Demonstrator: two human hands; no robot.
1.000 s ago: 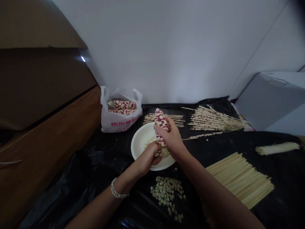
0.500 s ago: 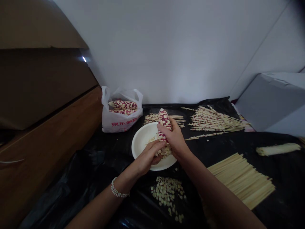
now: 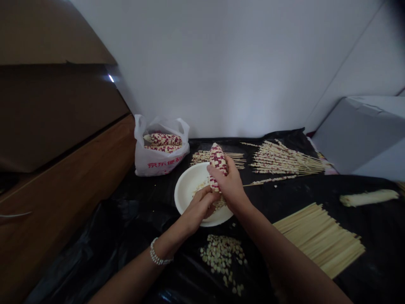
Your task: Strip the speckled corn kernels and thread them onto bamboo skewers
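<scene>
A purple-and-white ear of corn (image 3: 218, 162) stands tilted upright above a white bowl (image 3: 183, 190). My right hand (image 3: 230, 183) is wrapped round its right side, thumb across the front. At its lower end my left hand (image 3: 201, 204), with a beaded bracelet on the wrist, has its fingers curled against the corn; the fingertips are partly hidden. Loose kernels (image 3: 220, 204) lie in the bowl beneath both hands. Nearer to me, a scatter of kernels (image 3: 221, 253) rests on the black plastic sheet (image 3: 133, 245).
A white plastic bag (image 3: 161, 164) with more corn ears stands at back left. Kernel-threaded skewers (image 3: 275, 158) lie at back right, a smaller bunch (image 3: 201, 157) behind the bowl. Bare sticks (image 3: 322, 238) and a pale stripped cob (image 3: 368, 197) are on the right.
My left hand has shifted slightly at the base of the corn, its fingers more bunched now. The right hand keeps its hold, and the corn has barely moved.
</scene>
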